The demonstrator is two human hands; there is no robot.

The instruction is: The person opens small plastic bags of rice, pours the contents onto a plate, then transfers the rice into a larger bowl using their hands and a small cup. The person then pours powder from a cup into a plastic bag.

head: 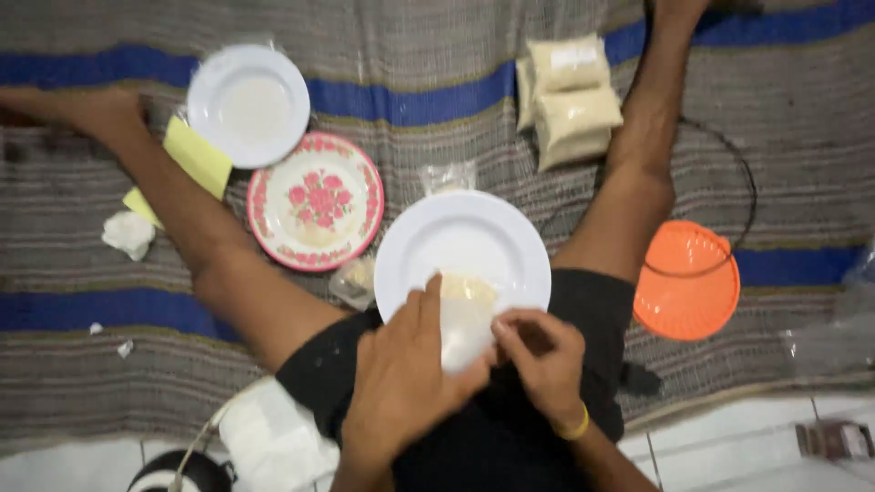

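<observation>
I sit on a striped mat with my legs spread. A white plate (463,241) lies between my knees. Over its near rim both hands hold a small clear plastic bag (464,321) of pale grain or powder. My left hand (407,374) grips the bag from the left, thumb pointing up onto the plate. My right hand (540,357), with a yellow band at the wrist, pinches the bag's right edge.
A pink floral plate (316,200) and a white bowl (248,105) lie to the left, by a yellow cloth (196,155). Filled bags (570,96) are stacked at the back. An orange strainer lid (688,281) lies right. A white appliance (264,437) sits near left.
</observation>
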